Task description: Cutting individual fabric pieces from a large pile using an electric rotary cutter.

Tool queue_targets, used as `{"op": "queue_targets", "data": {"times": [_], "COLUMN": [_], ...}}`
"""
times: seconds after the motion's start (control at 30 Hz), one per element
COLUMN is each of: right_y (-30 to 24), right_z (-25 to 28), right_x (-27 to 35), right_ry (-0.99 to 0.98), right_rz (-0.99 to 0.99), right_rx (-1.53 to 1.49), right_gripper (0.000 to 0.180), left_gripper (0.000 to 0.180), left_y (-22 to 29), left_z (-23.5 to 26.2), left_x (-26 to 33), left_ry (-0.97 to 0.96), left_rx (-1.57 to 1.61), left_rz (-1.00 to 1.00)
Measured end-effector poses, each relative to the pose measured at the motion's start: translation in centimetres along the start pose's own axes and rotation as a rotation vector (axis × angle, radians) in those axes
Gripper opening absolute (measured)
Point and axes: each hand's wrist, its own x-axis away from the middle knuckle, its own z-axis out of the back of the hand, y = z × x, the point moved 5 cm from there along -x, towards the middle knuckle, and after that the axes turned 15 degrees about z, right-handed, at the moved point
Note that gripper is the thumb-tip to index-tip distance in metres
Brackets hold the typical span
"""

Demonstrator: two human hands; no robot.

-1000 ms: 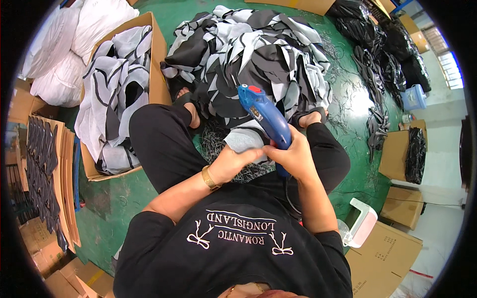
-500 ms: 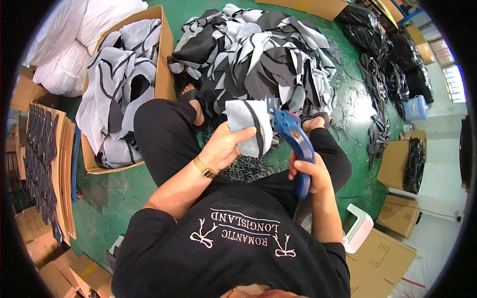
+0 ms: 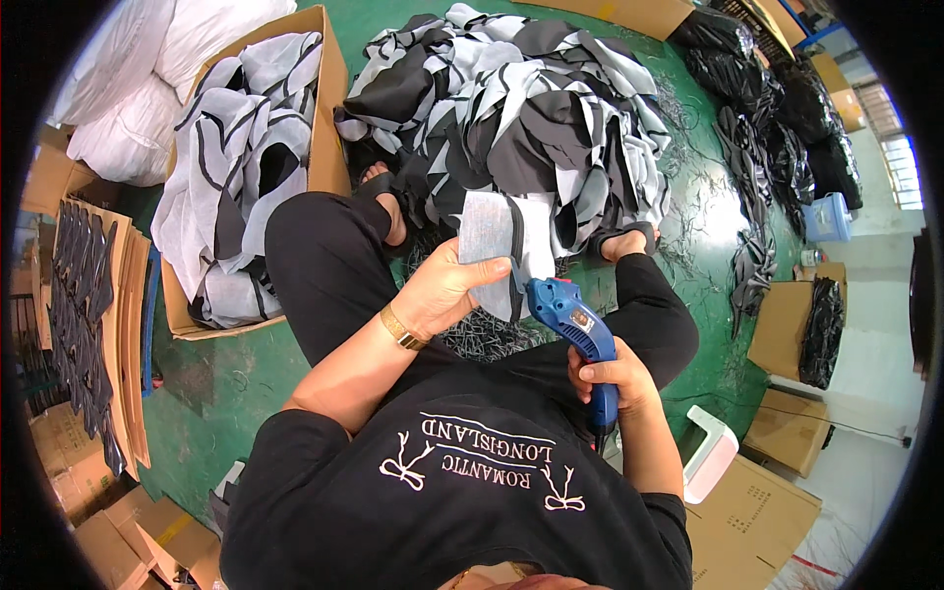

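Note:
Between the thumb and fingers of my left hand (image 3: 447,285) is a light grey fabric piece (image 3: 487,239) with a black strip down it, held upright in front of me. My right hand (image 3: 617,377) is wrapped round the handle of blue electric scissors (image 3: 573,317). Their head is at the lower right edge of the fabric piece; the blade is hard to make out there. Beyond my hands lies a large heap of grey, white and black fabric pieces (image 3: 531,128) on the green floor.
A cardboard box (image 3: 334,108) full of similar pieces stands to the left, beside my knee. Thin trimmings (image 3: 492,337) lie between my legs. White sacks (image 3: 123,128) are at the far left, black plastic bags (image 3: 728,74) at the far right. A white stool-like object (image 3: 710,454) sits by my right elbow.
The electric scissors have moved down and slightly left, from the fabric's upper right edge to its lower right edge. My left hand keeps its hold, shifted very little.

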Motion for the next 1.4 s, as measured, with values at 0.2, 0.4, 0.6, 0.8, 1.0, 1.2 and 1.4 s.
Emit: {"op": "queue_targets", "data": {"times": [0.2,0.4,0.6,0.8,1.0,1.2,1.4], "right_y": [0.1,-0.5,0.3,1.0,1.4,1.6,1.7], "right_z": [-0.9,-0.6,0.1,0.0,-0.2,-0.6,-0.7], "right_x": [-1.0,-1.0,0.7,1.0,0.6,0.5,0.3], "right_ry": [-0.003,0.003,-0.02,-0.032,-0.056,-0.062,-0.052], "right_rz": [0.038,0.083,-0.001,-0.045,-0.034,0.003,0.006], "right_rx": [-0.148,-0.172,-0.09,-0.031,-0.047,-0.119,-0.155], "right_gripper": [0.028,0.031,0.03,0.029,0.03,0.029,0.028], "left_gripper": [0.036,0.03,0.032,0.031,0.031,0.033,0.034], "left_y": [-0.4,0.3,0.4,-0.3,-0.6,-0.6,-0.6], "left_z": [-0.5,-0.4,-0.2,-0.3,-0.6,-0.6,-1.1], "left_x": [0.2,0.0,0.0,0.0,0.4,0.5,0.6], "left_ry": [-0.036,-0.039,-0.093,-0.083,-0.07,-0.057,-0.04], "left_rx": [-0.032,0.066,0.046,0.042,0.046,0.031,0.001], "left_rz": [0.009,-0.016,0.017,0.057,0.044,0.039,0.041]}}
